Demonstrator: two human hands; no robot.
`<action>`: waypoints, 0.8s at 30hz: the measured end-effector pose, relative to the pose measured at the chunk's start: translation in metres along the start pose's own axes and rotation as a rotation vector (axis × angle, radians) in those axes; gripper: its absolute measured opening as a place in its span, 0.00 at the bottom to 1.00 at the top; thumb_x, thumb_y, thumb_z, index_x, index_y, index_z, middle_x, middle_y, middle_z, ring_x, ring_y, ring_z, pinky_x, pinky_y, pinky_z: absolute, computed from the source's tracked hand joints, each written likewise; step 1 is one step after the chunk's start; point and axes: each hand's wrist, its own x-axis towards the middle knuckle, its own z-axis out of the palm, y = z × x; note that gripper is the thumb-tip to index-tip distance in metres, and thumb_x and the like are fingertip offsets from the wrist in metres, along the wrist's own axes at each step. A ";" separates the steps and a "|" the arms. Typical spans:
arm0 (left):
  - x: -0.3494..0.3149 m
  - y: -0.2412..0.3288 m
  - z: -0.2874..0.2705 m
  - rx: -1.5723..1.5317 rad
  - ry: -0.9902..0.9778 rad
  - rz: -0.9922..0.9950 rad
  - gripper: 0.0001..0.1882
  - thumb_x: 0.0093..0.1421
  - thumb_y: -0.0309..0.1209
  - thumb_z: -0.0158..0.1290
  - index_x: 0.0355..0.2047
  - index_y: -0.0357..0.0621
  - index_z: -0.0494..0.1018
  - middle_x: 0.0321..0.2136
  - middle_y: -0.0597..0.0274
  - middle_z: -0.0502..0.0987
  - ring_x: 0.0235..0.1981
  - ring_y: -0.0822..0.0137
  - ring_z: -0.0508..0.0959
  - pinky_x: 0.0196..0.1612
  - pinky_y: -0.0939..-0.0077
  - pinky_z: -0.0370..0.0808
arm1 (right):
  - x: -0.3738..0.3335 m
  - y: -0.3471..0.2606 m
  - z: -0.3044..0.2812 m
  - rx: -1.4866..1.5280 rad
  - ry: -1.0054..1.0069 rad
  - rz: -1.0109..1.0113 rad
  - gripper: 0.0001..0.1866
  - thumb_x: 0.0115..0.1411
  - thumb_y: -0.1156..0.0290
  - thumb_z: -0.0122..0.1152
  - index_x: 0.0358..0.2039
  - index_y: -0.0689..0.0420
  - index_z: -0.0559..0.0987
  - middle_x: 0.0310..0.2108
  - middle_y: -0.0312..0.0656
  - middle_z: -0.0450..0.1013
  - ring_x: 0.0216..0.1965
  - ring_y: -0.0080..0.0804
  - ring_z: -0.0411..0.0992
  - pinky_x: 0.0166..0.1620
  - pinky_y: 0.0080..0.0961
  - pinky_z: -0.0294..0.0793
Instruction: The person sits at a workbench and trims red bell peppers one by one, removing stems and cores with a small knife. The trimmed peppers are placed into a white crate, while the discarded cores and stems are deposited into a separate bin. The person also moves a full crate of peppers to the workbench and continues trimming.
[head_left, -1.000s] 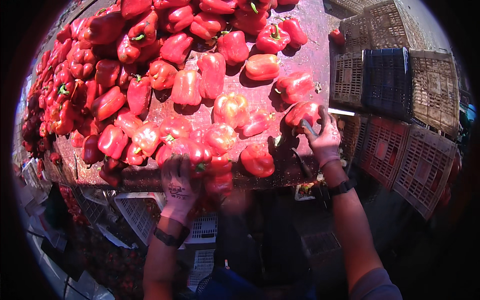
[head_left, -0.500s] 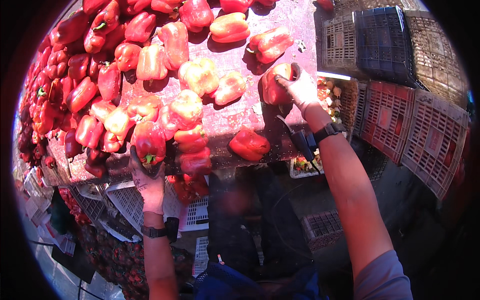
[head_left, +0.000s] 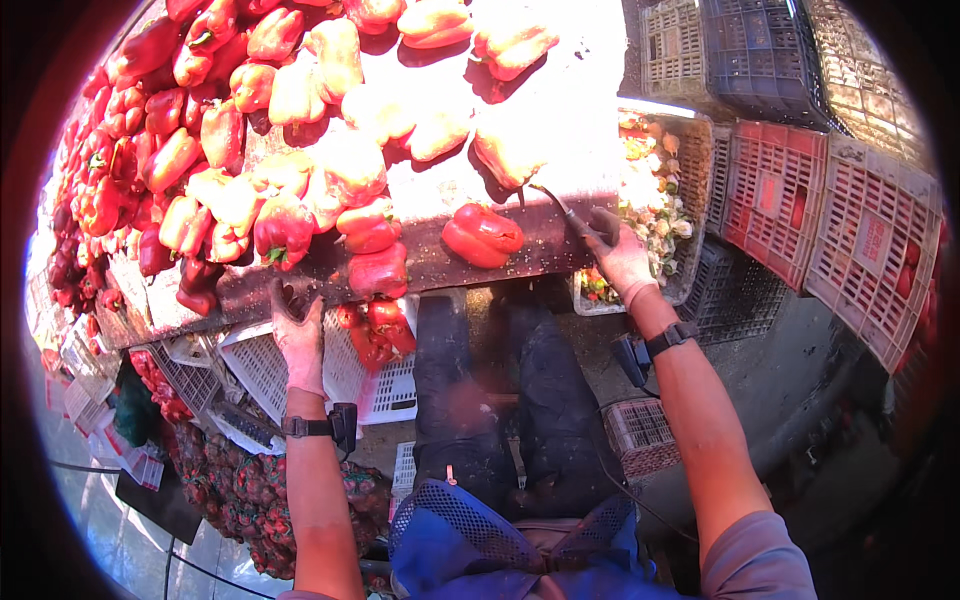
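My right hand [head_left: 612,248] is at the table's right front corner, its dark-stained fingers closed round a slim tool with a thin curved tip [head_left: 553,202], like a small hooked knife. The tip points at the stem end of a bell pepper [head_left: 508,150], bleached by glare; whether they touch I cannot tell. My left hand [head_left: 297,325] hangs at the front edge, fingers apart and empty, just below a red bell pepper [head_left: 283,228]. Another red bell pepper [head_left: 482,236] lies alone between my hands.
Many red peppers [head_left: 170,165] are heaped on the table's left. A crate of cut pepper scraps [head_left: 668,215] stands beside the table's right edge. Plastic crates [head_left: 772,205] are stacked farther right. White crates [head_left: 388,385] and net sacks [head_left: 240,500] lie under and left of the table.
My right hand has let go of the pepper on the right and drawn back toward the near edge. My left hand has come off the pepper it was touching. The view has shifted slightly.
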 end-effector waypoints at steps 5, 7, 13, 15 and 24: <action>-0.090 -0.011 0.005 0.154 -0.096 -0.192 0.41 0.58 0.24 0.65 0.69 0.35 0.59 0.54 0.48 0.74 0.52 0.58 0.78 0.57 0.67 0.76 | -0.065 0.063 -0.043 -0.408 -0.177 0.216 0.29 0.63 0.56 0.66 0.58 0.64 0.76 0.55 0.51 0.78 0.57 0.43 0.76 0.60 0.34 0.72; -0.126 -0.011 0.006 0.168 -0.153 -0.253 0.40 0.59 0.24 0.65 0.68 0.34 0.58 0.54 0.47 0.74 0.51 0.57 0.78 0.55 0.66 0.77 | -0.086 0.079 -0.050 -0.461 -0.197 0.306 0.26 0.62 0.57 0.67 0.55 0.62 0.80 0.52 0.51 0.80 0.55 0.43 0.77 0.59 0.35 0.73; -0.202 -0.012 0.023 0.111 -0.306 -0.380 0.36 0.61 0.21 0.60 0.68 0.32 0.59 0.54 0.47 0.74 0.48 0.63 0.80 0.51 0.71 0.79 | -0.152 0.132 -0.057 -0.375 -0.227 0.304 0.26 0.63 0.57 0.67 0.54 0.62 0.80 0.49 0.49 0.81 0.52 0.42 0.79 0.56 0.33 0.75; -0.208 -0.011 0.025 0.038 -0.372 -0.362 0.36 0.61 0.21 0.60 0.67 0.32 0.59 0.54 0.47 0.74 0.48 0.64 0.80 0.51 0.71 0.79 | -0.174 0.153 -0.055 -0.328 -0.224 0.360 0.25 0.63 0.57 0.67 0.53 0.63 0.80 0.48 0.49 0.82 0.50 0.41 0.80 0.54 0.34 0.76; -0.192 -0.020 -0.006 0.052 -0.509 -0.302 0.30 0.64 0.20 0.57 0.65 0.34 0.64 0.52 0.49 0.76 0.52 0.63 0.78 0.56 0.71 0.75 | -0.291 0.209 -0.046 -0.488 -0.358 0.709 0.29 0.61 0.49 0.65 0.55 0.57 0.80 0.55 0.52 0.77 0.59 0.50 0.73 0.61 0.37 0.72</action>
